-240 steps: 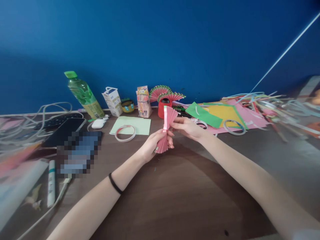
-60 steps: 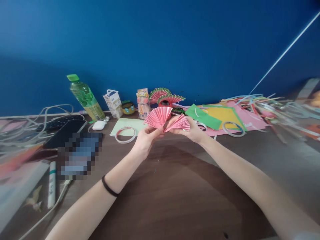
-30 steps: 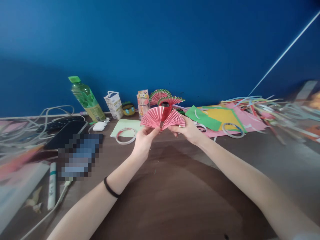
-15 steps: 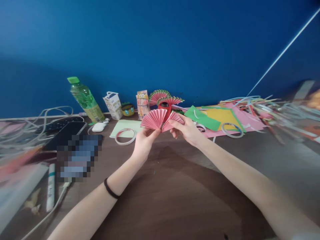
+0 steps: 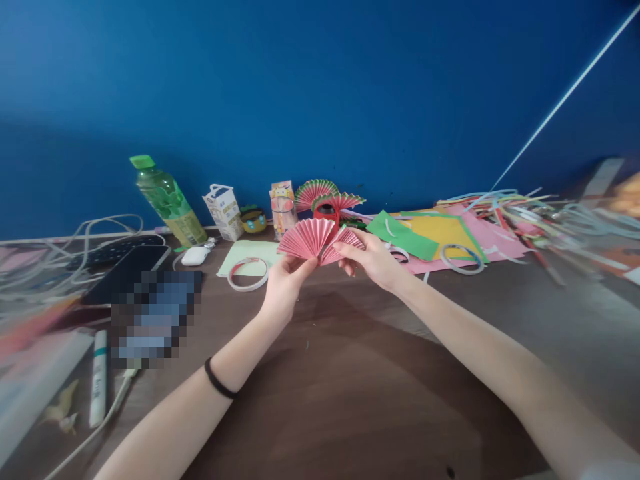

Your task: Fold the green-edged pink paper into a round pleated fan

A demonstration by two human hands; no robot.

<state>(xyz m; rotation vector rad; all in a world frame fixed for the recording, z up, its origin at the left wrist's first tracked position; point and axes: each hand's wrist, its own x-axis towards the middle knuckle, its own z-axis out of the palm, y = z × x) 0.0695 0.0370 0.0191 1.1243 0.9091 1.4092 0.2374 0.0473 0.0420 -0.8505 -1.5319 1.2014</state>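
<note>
A pleated pink paper fan (image 5: pixel 307 239) is spread above the table, its folds radiating upward from a low centre. My left hand (image 5: pixel 285 283) pinches its lower edge between thumb and fingers. On the other side, my right hand (image 5: pixel 374 261) grips a narrower pleated section (image 5: pixel 346 241), with the thumb across the folds. A slim gap separates the two sections; whether they are joined at the base I cannot tell. Just behind stand green-edged pleated paper fans (image 5: pixel 320 195) and a red roll-like object (image 5: pixel 327 213), partly hidden by the pink fan.
A tape roll (image 5: pixel 249 274) lies on pale green paper (image 5: pixel 235 253); another tape roll (image 5: pixel 463 260) rests on coloured sheets (image 5: pixel 405 235). To the left are a green bottle (image 5: pixel 167 203), a carton (image 5: pixel 223 212), a phone (image 5: pixel 157 313), cables and a marker (image 5: pixel 99 380). Craft strips pile up right.
The whole view has shifted very slightly. Both hands keep the same grip, and the fan looks nearly unchanged.
</note>
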